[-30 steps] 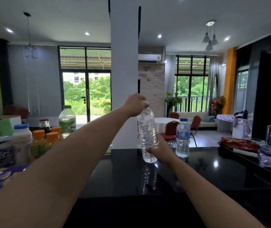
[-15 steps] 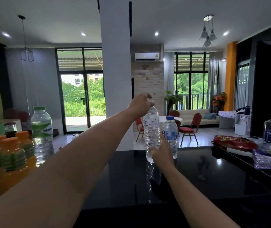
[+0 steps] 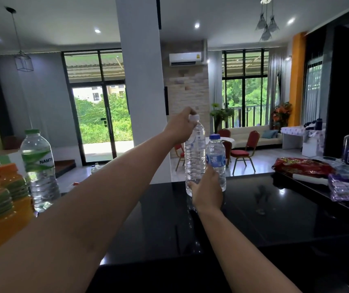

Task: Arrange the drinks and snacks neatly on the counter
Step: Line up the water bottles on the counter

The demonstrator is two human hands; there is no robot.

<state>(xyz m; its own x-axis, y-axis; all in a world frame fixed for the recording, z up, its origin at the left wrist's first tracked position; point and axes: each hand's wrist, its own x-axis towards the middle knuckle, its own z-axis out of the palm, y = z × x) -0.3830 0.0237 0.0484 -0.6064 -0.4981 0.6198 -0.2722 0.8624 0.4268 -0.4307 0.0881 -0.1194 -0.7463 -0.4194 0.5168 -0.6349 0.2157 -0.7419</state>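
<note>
Two hands on clear bottle (image 3: 194, 157), left hand (image 3: 181, 126) at cap, right hand (image 3: 207, 190) at base

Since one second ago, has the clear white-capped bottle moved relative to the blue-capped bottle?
Yes. The white-capped bottle, held by both hands, has closed the gap rightward and now stands right beside the blue-capped bottle on the counter.

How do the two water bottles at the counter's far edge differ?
The white-capped bottle is taller, with its cap pinched by the left hand and its base held by the right hand. The blue-capped bottle is shorter, wears a blue label and stands unheld on the counter. Both are clear, upright and capped.
</note>
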